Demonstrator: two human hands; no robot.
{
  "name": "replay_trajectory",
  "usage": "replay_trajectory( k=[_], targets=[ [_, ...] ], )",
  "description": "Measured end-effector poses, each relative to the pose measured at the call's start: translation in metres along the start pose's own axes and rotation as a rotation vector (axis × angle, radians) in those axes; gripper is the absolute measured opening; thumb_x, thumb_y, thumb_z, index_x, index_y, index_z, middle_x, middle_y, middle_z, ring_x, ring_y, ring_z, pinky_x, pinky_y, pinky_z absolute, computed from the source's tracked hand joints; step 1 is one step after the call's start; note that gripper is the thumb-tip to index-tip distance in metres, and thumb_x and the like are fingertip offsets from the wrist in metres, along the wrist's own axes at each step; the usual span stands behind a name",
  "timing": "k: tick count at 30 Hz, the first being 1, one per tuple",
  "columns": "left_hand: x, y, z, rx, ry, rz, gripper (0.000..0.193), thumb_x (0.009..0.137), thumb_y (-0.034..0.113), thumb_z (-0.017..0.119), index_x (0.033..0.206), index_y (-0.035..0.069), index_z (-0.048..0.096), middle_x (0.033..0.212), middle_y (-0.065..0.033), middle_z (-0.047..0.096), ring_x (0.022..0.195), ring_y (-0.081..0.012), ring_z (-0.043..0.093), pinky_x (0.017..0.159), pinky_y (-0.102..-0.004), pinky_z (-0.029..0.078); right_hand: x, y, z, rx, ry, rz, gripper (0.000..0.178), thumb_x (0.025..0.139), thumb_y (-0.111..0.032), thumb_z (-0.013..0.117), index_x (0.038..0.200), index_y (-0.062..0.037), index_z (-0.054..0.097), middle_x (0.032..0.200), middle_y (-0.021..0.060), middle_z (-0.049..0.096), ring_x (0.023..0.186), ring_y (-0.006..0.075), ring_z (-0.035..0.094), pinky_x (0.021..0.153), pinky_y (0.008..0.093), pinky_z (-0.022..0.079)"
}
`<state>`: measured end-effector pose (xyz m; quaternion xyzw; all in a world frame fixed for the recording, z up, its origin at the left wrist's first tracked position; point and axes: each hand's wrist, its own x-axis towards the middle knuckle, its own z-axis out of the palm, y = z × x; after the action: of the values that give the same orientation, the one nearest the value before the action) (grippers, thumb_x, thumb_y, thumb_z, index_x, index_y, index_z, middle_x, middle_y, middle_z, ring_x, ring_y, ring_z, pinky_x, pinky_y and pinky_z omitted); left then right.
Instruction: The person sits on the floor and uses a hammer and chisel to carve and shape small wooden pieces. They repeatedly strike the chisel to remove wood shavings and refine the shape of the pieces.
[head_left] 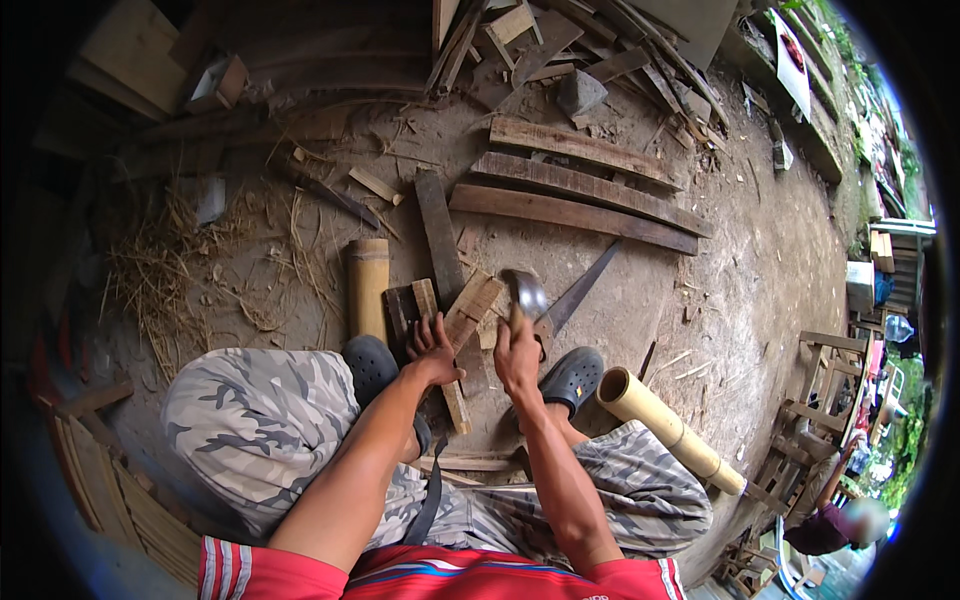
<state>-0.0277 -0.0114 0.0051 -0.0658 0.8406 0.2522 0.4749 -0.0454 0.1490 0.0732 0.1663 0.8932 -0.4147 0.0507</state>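
Note:
My left hand (pixel 432 352) lies with fingers spread over small wood pieces in front of me. Its fingertips touch a short wooden block (pixel 472 308) and a narrow wood strip (pixel 424 297); whether it grips either is hard to see. Closed around a hammer's handle, my right hand (pixel 518 357) is just right of the block. The hammer's metal head (pixel 527 292) is above that fist, apart from the block. Beside it on the ground lies a handsaw (pixel 584 288), its handle partly hidden by my hand. A long dark plank (pixel 437 225) runs away beyond the block.
A bamboo section (pixel 368 290) is left of the wood, and a longer bamboo tube (pixel 675 432) lies by my right knee. Several boards (pixel 580 190) are stacked farther off, near a stone (pixel 581 94) and scrap wood. Dry straw (pixel 165 270) covers the left ground. A person (pixel 835 525) is far right.

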Motion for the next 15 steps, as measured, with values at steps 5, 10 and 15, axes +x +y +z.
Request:
replay_trajectory(
  k=[5,10,15],
  targets=[
    [0.004,-0.009,0.003,-0.024,0.025,0.032,0.134,0.069,0.042,0.079,0.148,0.004,-0.022,0.153,-0.0308,-0.019,0.141,-0.0523,-0.015,0.109,-0.0676,0.004,0.007,-0.03,-0.021,0.093,0.012,0.096,0.036,0.096,-0.035,0.055,0.098,0.0006,0.055,0.074,0.0272,0.062,0.071,0.0446,0.064,0.061,0.0472,0.047],
    [-0.002,-0.001,0.005,-0.008,0.037,0.009,0.136,0.069,0.045,0.08,0.147,0.002,-0.023,0.152,-0.0338,-0.018,0.14,-0.0533,-0.014,0.108,-0.0682,0.005,-0.001,-0.032,-0.02,0.267,0.094,-0.064,0.028,0.097,-0.028,0.056,0.104,-0.0009,0.058,0.067,0.0208,0.06,0.059,0.0376,0.062,0.055,0.0438,0.045],
    [0.003,0.0,0.001,0.0,0.019,0.019,0.136,0.068,0.043,0.08,0.147,0.002,-0.022,0.151,-0.0354,-0.017,0.14,-0.054,-0.013,0.109,-0.0677,0.005,0.027,-0.031,-0.01,-0.053,-0.165,0.239,0.039,0.095,-0.037,0.053,0.103,0.0014,0.056,0.083,0.0336,0.062,0.086,0.0521,0.06,0.073,0.0522,0.047]
  ],
)
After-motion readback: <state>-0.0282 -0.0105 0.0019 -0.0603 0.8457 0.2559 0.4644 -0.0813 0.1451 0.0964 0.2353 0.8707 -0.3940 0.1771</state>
